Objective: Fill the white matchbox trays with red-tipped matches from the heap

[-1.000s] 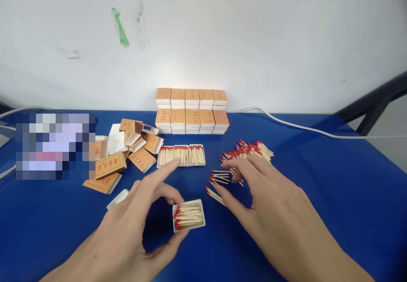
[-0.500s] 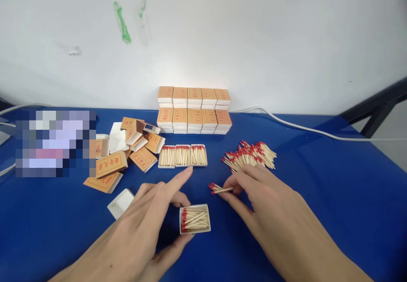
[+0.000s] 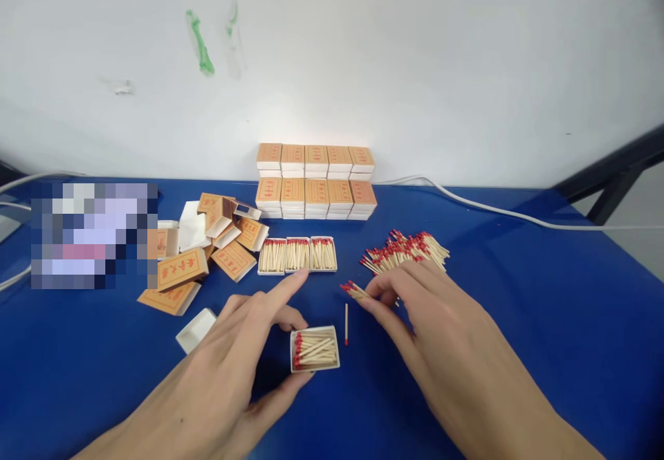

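We found the left hand (image 3: 243, 356) toward the near edge of the table (image 3: 544, 308), at its middle. Its thumb and a bent finger were closed on the left end of an open tray (image 3: 315, 349) holding matches with their red heads leftward. The index finger pointed straight toward the far edge, clear of the tray. The remaining fingers were folded under the hand, and we could not tell how they sat.

The right hand (image 3: 430, 328) lay just right of the tray, thumb and fingertips pinched on a small bundle of matches (image 3: 354, 290). Only the heads and a short length of stick showed, so we could not count them. A single match (image 3: 346, 323) lay loose on the table between the tray and that hand, touching neither.

Beyond the right hand sat a loose pile of matches (image 3: 409, 249), its near part hidden by the fingers. Three filled trays (image 3: 297, 254) stood side by side past the left index finger. Stacked matchboxes (image 3: 315, 182) lined the far edge against the wall. Scattered sleeves (image 3: 207, 245) lay toward the left edge with a white empty tray (image 3: 196, 330) nearer us. A blurred patch (image 3: 93, 235) covered whatever lay further left, and a white cable (image 3: 492, 207) ran off toward the far right corner. Both forearms were cut off at the bottom of the view.
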The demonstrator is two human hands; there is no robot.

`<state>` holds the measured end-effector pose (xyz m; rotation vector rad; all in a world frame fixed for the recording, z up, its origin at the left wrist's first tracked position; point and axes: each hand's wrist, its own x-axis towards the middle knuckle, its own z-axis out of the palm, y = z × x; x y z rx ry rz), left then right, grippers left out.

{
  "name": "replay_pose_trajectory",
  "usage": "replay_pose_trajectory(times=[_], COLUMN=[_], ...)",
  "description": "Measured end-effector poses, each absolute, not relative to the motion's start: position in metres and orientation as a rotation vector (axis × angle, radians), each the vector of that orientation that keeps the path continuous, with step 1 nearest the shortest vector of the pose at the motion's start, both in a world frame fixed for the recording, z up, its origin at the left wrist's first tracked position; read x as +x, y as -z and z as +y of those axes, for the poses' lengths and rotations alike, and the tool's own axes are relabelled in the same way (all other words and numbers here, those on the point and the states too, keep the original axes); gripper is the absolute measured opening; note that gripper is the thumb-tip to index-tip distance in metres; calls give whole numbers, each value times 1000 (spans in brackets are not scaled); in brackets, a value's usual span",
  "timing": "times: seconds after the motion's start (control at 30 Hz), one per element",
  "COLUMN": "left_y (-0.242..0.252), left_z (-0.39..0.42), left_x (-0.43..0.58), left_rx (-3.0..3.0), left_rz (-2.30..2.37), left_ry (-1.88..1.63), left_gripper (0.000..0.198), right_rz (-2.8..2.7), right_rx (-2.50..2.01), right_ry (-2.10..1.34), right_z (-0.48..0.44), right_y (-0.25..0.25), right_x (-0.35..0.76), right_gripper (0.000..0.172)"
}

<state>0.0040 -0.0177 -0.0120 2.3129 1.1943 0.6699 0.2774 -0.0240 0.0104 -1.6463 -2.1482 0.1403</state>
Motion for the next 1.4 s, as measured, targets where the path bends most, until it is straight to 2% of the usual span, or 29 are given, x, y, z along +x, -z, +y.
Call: replay_pose_trajectory(times=[0.1,0.27,0.53,0.7,0.9,1.03,1.2,1.4], left_y=[11,12,10,10,17,15,11,12], left_z=[-17,-18,-20,-21,-21,-21,-19,-18], left_x=[4,3,4,2,0,2,4,3], left_rx=[2292,2249,2250,2233,2241,2295,2267,2237], left_rz=[1192,1201,1180,1175,1205,1167,1162,1178], left_ry=[-686,-653,-652,-642,-663,-695,-704,-697], left_gripper=[85,91,86,85,81,78,78,82], right_rz=[-2054,-2152,-2477,-2397,-2351,-2370,-2267,-2270], right_rx=[-1609,-1360,-1270,-1298,-1285,-1276,-1343,-1341], right_ry=[-137,-352,-162,-231,-164,-156,-353,-441], right_z=[-25,-30,-31,-31,-34,-30,-23,-24], right_y=[-15,-12,1,-3,-2,-2,-11,-10], right_x=[272,256,251,253,250,251,265,268], right_gripper=[20,15,16,10,16,12,24,19])
